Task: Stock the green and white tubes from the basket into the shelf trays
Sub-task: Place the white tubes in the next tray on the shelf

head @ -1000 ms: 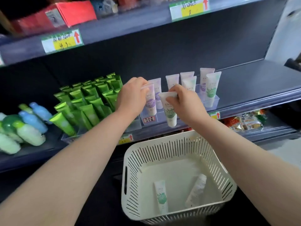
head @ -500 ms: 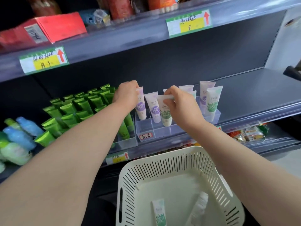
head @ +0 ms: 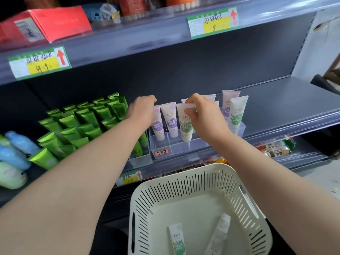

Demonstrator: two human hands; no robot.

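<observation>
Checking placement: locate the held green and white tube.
Head view, centre: the green and white tube hangs pinched in the right hand at the clear tray, just right of two purple tubes.

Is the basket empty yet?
No: a green and white tube and a second tube lie on the floor of the basket.

The dark shelf (head: 276, 100) bears clear trays (head: 179, 148) and pastel bottles (head: 12, 157).
</observation>
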